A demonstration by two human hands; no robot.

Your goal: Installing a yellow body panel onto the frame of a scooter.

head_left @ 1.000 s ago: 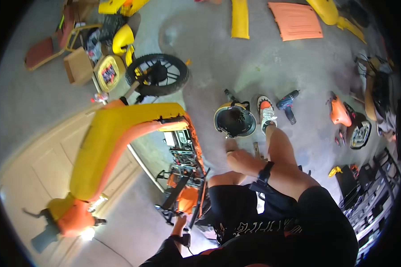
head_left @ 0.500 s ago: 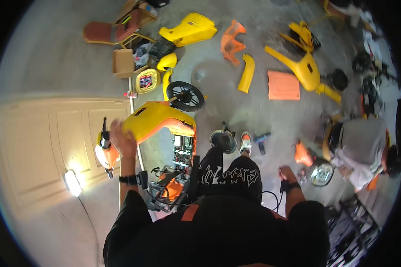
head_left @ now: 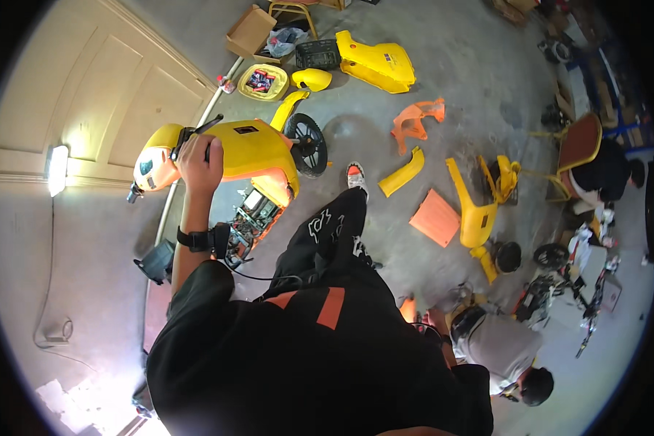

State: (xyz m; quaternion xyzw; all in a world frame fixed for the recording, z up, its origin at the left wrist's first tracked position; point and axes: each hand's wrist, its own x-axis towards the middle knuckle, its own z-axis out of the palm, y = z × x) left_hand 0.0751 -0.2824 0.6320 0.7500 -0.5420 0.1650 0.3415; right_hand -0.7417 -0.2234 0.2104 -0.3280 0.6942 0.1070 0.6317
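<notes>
My left hand [head_left: 201,163] grips the handlebar [head_left: 180,145] of a yellow-and-orange scooter [head_left: 253,151] at left, beside its round-screened front housing [head_left: 151,166]. Below the yellow body, its open chassis [head_left: 245,214] shows electronics and wiring. A front wheel [head_left: 309,144] is at the scooter's far end. My right hand [head_left: 434,320] hangs low at my right side, near a small orange part [head_left: 408,311]; its fingers are small and partly hidden.
Loose yellow panels [head_left: 471,211] and orange panels [head_left: 434,216] lie on the floor, with a basin [head_left: 260,82] and box [head_left: 243,29] farther back. A grey-shirted person [head_left: 501,345] bends at lower right; another person [head_left: 603,171] is beside a chair [head_left: 578,142]. A lit lamp [head_left: 58,169] stands at left.
I have straightened up and turned. My left hand moved from low on the frame up to the handlebar and closed on it. The scooter now stands more upright.
</notes>
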